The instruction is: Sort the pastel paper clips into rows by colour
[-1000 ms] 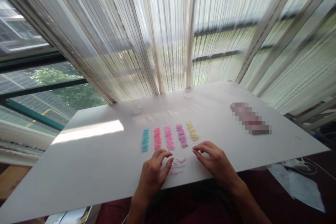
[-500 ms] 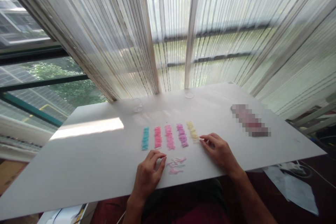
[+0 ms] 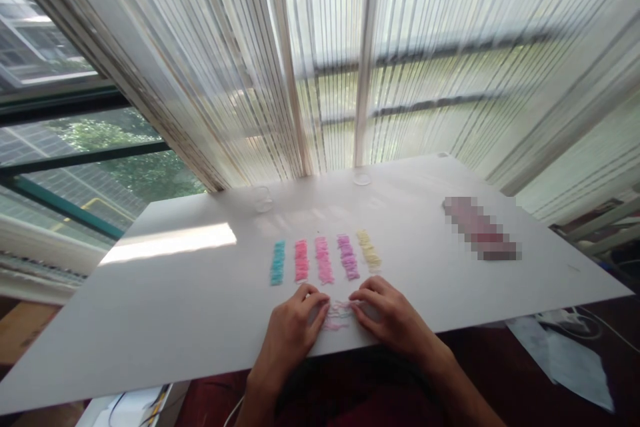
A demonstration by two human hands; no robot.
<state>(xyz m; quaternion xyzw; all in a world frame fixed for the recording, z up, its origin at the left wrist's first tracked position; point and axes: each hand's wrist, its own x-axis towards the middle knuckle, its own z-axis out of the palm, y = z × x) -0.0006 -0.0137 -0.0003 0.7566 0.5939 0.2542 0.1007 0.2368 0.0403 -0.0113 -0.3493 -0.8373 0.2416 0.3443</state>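
Note:
Several columns of small soft pieces lie side by side on the white table: teal (image 3: 277, 263), red-pink (image 3: 301, 261), pink (image 3: 324, 260), purple (image 3: 347, 257) and pale yellow (image 3: 369, 251). Nearer the front edge is a loose pile of pale pink and whitish strands (image 3: 338, 315). My left hand (image 3: 299, 320) is at the pile's left side, thumb and index finger pinched together. At its right side my right hand (image 3: 383, 310) has its fingertips closed on the strands' edge. What either pinch holds is too small to make out.
The white table (image 3: 190, 307) reaches to a striped curtain (image 3: 330, 67) at the window. Two clear round objects (image 3: 263, 200) (image 3: 363, 179) stand near the back edge. A blurred-out reddish item (image 3: 483, 230) lies at the right. Papers (image 3: 565, 360) lie below the right edge.
My right hand has moved left and nearer me, from the yellow column to the loose pile. My left hand has shifted slightly right, its thumb and index finger now closer together.

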